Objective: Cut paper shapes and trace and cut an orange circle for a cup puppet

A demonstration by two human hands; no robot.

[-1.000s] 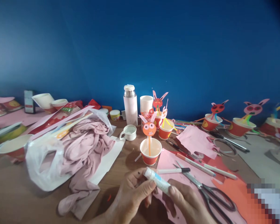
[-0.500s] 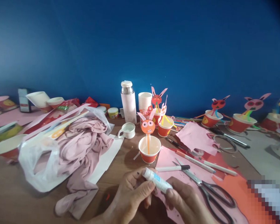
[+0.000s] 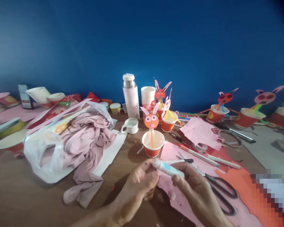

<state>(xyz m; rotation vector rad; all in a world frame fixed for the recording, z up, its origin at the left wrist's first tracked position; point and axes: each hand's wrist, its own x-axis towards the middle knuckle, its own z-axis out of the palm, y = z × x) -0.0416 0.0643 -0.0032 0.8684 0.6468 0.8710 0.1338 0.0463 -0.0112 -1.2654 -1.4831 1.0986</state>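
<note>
Against a blue wall (image 3: 142, 41) stands a brown table (image 3: 38, 201), its left side taken up by a crumpled pink cloth (image 3: 87, 135) and a clear plastic bag (image 3: 44, 167). A pink sheet (image 3: 180, 198) and an orange sheet (image 3: 243, 186) cover part of the right. On the far left, a red packet (image 3: 63, 107) carries a green patch with pale lettering, too small to read. A white flask (image 3: 131, 101) stands upright near the wall; its visible side shows no readable brand.

The right hand (image 3: 194, 186) pinches a white tube (image 3: 170, 169) by its right end, between thumb and fingers. The left hand (image 3: 138, 189) has its fingers curled at the other end (whether they grip it, I cannot tell). Black-handled scissors (image 3: 223, 189) lie beside the right hand, on the pink sheet.

Just beyond the hands stands a red paper cup (image 3: 153, 152) with a yellow mark, an orange paper head (image 3: 151, 121) rising from it. The tube slants down to the right above the pink sheet, and its blue label (image 3: 167, 166) bears print too small to make out.
</note>
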